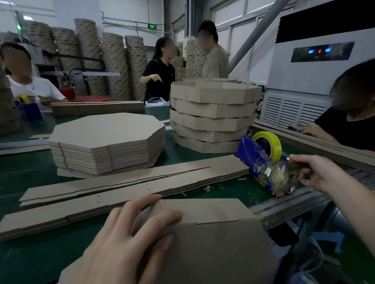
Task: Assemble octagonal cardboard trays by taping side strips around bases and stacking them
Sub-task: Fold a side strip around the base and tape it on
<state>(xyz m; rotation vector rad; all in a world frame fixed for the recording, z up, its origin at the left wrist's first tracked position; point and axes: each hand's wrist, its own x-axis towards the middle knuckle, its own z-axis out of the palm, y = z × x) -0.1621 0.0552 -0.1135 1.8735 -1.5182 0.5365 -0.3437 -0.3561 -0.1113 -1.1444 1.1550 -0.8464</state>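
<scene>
An octagonal cardboard base lies at the table's near edge, a folded side strip standing along its far side. My left hand presses flat on the base, fingers against the strip. At the right, my right hand pinches the clear tape end at a blue dispenser that carries a yellow tape roll. Flat side strips lie in a long pile across the middle. Behind them sit a pile of flat octagonal bases and a stack of finished trays.
The green table has a metal rail along its right edge. Several people sit or stand around it. Another strip pile lies far back. A grey cooling unit stands at the right, tall tray stacks behind.
</scene>
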